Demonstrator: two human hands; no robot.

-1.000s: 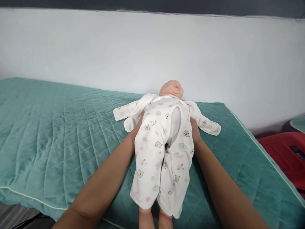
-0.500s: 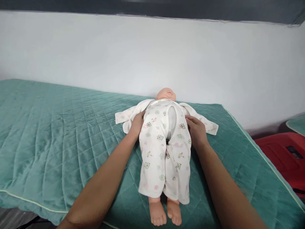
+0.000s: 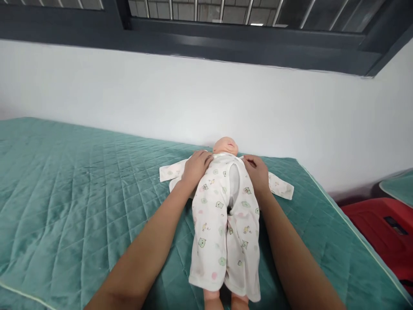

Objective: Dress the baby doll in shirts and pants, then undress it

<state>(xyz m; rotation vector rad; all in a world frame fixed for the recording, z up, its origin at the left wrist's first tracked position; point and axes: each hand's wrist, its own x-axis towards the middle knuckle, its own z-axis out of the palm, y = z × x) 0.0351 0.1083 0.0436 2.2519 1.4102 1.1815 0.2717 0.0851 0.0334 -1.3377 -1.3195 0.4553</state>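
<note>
A baby doll (image 3: 226,145) lies on its back, head toward the wall, with its feet cut off by the lower edge of the view. White patterned split-crotch baby trousers (image 3: 209,232) cover its legs and reach up to the chest. A matching baby shirt (image 3: 281,186) lies spread beneath, sleeves out to both sides. My left hand (image 3: 197,167) curls its fingers over the trousers' upper edge by the doll's chest; the fingertips are partly hidden. On the other side, my right hand (image 3: 257,173) pinches the upper edge of the cloth near the doll's shoulder.
A green quilted cover (image 3: 97,193) spreads under the doll. Behind it rises a white wall (image 3: 129,94) with a dark, barred window frame (image 3: 251,45). A red plastic object (image 3: 377,237) stands beyond the right edge.
Both hands have moved from the doll's sides up to its chest, near the trousers' top. The view has tilted upward, bringing the window bars in and pushing the doll's feet out of frame.
</note>
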